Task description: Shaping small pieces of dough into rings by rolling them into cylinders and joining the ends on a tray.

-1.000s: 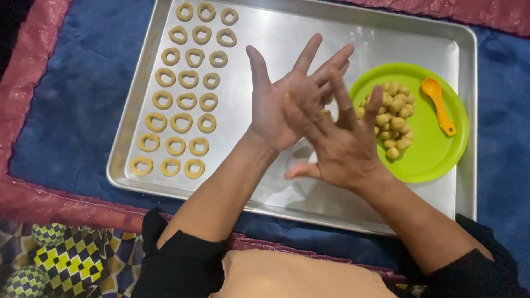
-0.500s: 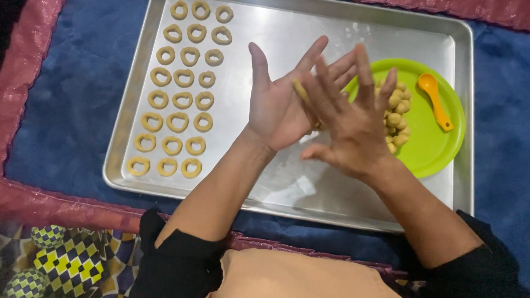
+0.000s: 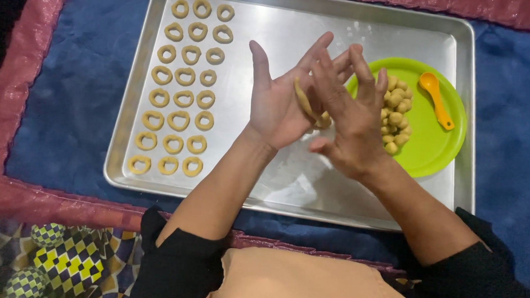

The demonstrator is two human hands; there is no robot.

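Note:
My left hand (image 3: 275, 102) is held palm up over a metal baking tray (image 3: 310, 186), fingers spread. My right hand (image 3: 351, 119) lies flat across it, pressing a thin roll of pale dough (image 3: 305, 102) between the two palms. Several ring-shaped dough pieces (image 3: 183, 99) sit in three columns on the tray's left side. A green plate (image 3: 435, 143) on the tray's right side holds several small dough balls (image 3: 395, 115) and an orange spoon (image 3: 436, 97).
The tray rests on a blue cloth (image 3: 61, 101) with a dark red border (image 3: 15, 70). A patterned yellow and black fabric (image 3: 67, 259) lies at the lower left. My lap with a tan apron (image 3: 295, 285) fills the bottom edge.
My right hand has slid forward over the left palm and back, and the dough between them has lengthened into a thin roll. The view has shifted slightly.

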